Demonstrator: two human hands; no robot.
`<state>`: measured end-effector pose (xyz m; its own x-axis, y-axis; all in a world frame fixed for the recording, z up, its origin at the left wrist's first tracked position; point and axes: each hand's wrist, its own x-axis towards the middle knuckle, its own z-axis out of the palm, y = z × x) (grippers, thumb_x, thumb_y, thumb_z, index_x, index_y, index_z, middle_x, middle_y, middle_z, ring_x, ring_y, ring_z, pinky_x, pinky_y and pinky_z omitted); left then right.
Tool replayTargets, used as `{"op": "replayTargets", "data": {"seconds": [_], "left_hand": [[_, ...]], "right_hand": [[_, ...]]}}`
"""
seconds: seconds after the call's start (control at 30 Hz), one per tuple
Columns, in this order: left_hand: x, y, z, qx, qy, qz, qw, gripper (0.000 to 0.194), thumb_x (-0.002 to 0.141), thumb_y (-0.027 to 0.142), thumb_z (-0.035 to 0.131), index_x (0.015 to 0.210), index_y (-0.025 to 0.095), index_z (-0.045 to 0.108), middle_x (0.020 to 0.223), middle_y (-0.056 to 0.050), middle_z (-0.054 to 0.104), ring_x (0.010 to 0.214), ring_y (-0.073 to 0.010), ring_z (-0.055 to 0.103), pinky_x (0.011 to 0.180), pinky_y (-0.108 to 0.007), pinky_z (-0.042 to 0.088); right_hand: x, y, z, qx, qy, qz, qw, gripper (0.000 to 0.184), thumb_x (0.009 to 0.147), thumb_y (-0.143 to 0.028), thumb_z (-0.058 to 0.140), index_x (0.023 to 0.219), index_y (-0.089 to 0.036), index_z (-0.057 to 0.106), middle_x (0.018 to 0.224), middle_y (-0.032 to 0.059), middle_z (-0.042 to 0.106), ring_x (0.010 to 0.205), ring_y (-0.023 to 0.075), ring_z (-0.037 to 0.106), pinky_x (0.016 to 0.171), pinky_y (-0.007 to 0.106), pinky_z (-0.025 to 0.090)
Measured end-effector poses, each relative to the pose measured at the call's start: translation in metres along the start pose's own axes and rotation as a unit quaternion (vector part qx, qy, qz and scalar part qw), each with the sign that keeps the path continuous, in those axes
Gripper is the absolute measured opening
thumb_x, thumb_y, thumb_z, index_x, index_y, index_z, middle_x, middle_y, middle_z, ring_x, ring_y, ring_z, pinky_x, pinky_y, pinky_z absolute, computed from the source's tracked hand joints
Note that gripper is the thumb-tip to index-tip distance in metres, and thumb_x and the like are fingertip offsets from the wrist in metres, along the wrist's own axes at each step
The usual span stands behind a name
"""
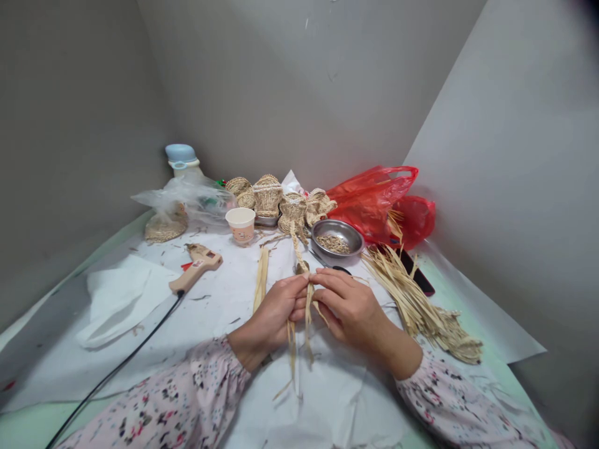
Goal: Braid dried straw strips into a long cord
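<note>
A pale straw braid (pixel 296 244) runs from the small woven straw pieces at the back down to my fingers. My left hand (pixel 274 307) is closed, pinching the braid's near end between thumb and fingers. My right hand (pixel 349 305) meets it there, its thumb and forefinger closed on the straw strands (pixel 307 330) at that same end. Loose ends of these strands hang below both hands. Just beyond my right fingers lie scissors with black handles (pixel 341 269), partly hidden. A flat bundle of straw strips (pixel 261 277) rests left of the braid.
Woven straw pieces (pixel 267 194), a paper cup (pixel 241 226) and a metal bowl (pixel 337 238) with straw bits stand behind. A corded glue gun (pixel 196 269) lies left. On the right are red plastic bags (pixel 369 202), a straw bundle (pixel 421 305) and a phone (pixel 423 280).
</note>
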<state>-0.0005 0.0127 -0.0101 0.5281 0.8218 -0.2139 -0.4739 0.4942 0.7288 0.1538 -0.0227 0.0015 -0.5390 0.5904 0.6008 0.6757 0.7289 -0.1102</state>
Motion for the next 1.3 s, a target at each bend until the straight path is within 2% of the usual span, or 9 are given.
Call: {"op": "replayTargets", "data": {"seconds": [0.17,0.27,0.37,0.47,0.57,0.73,1.0,1.17,1.3], "left_hand": [[0.000,0.000,0.000,0.019,0.008,0.001,1.000,0.020,0.076,0.028,0.064,0.074,0.014,0.050,0.051,0.011,0.024,0.038,-0.0002,0.016,0.033,-0.010,0.015],[-0.001,0.000,0.000,0.054,0.017,0.000,0.998,0.019,0.076,0.030,0.063,0.075,0.014,0.052,0.051,0.011,0.025,0.038,-0.0005,0.017,0.034,-0.011,0.015],[-0.002,0.000,0.001,0.094,0.044,-0.002,0.995,0.020,0.075,0.033,0.062,0.073,0.014,0.054,0.047,0.011,0.025,0.037,-0.0013,0.017,0.034,-0.013,0.014],[-0.004,0.000,0.002,0.132,0.057,-0.006,0.990,0.022,0.075,0.037,0.060,0.073,0.015,0.055,0.043,0.011,0.026,0.035,-0.0023,0.018,0.034,-0.015,0.013],[-0.006,-0.001,0.004,0.167,0.044,-0.011,0.985,0.024,0.076,0.039,0.059,0.072,0.016,0.054,0.042,0.011,0.028,0.035,-0.0030,0.020,0.035,-0.017,0.014],[-0.008,-0.003,0.004,0.201,0.026,0.000,0.979,0.028,0.077,0.043,0.059,0.069,0.017,0.053,0.042,0.010,0.029,0.036,-0.0042,0.023,0.037,-0.019,0.015],[-0.006,0.000,0.002,0.228,-0.024,-0.022,0.973,0.034,0.076,0.050,0.058,0.071,0.017,0.050,0.048,0.009,0.030,0.041,-0.0050,0.020,0.040,-0.020,0.013],[-0.007,0.000,0.003,0.230,-0.056,-0.014,0.971,0.028,0.077,0.044,0.058,0.072,0.017,0.049,0.052,0.010,0.026,0.044,-0.0053,0.017,0.041,-0.019,0.013],[-0.007,0.001,0.002,0.244,-0.050,-0.003,0.969,0.022,0.080,0.038,0.053,0.072,0.018,0.050,0.051,0.010,0.025,0.043,-0.0057,0.017,0.040,-0.018,0.013]], "right_hand": [[-0.001,0.000,0.000,0.007,-0.012,-0.004,1.000,0.028,0.078,-0.010,0.049,0.102,-0.018,0.060,0.123,0.0113,0.058,0.119,0.0239,0.048,0.098,0.044,0.044],[-0.003,0.002,0.001,0.039,0.011,-0.001,0.999,0.036,0.073,-0.007,0.048,0.106,-0.018,0.058,0.121,0.0104,0.059,0.117,0.0234,0.050,0.098,0.045,0.043],[-0.003,0.005,0.002,0.070,0.082,0.061,0.992,0.036,0.074,-0.005,0.045,0.105,-0.020,0.057,0.110,0.0092,0.062,0.109,0.0219,0.054,0.095,0.043,0.043],[0.000,0.006,0.003,0.095,0.116,0.151,0.977,0.023,0.079,-0.010,0.047,0.097,-0.019,0.058,0.099,0.0088,0.063,0.098,0.0208,0.057,0.087,0.039,0.046],[0.002,0.005,0.004,0.122,0.093,0.197,0.968,0.014,0.082,-0.014,0.050,0.090,-0.019,0.060,0.095,0.0078,0.063,0.093,0.0200,0.057,0.084,0.036,0.046],[0.002,0.006,0.004,0.154,0.062,0.222,0.961,0.010,0.079,-0.014,0.054,0.083,-0.019,0.062,0.086,0.0051,0.064,0.085,0.0184,0.057,0.079,0.032,0.045],[0.002,0.011,0.004,0.189,0.038,0.264,0.945,0.010,0.078,-0.016,0.055,0.078,-0.018,0.064,0.079,0.0023,0.064,0.076,0.0149,0.058,0.074,0.028,0.044],[0.002,0.013,0.003,0.203,0.018,0.291,0.935,0.009,0.078,-0.018,0.055,0.075,-0.018,0.064,0.075,0.0004,0.063,0.073,0.0138,0.057,0.070,0.026,0.043],[0.002,0.015,0.002,0.256,0.000,0.313,0.914,0.011,0.080,-0.023,0.055,0.078,-0.017,0.064,0.076,0.0007,0.064,0.073,0.0138,0.058,0.069,0.026,0.044]]}}
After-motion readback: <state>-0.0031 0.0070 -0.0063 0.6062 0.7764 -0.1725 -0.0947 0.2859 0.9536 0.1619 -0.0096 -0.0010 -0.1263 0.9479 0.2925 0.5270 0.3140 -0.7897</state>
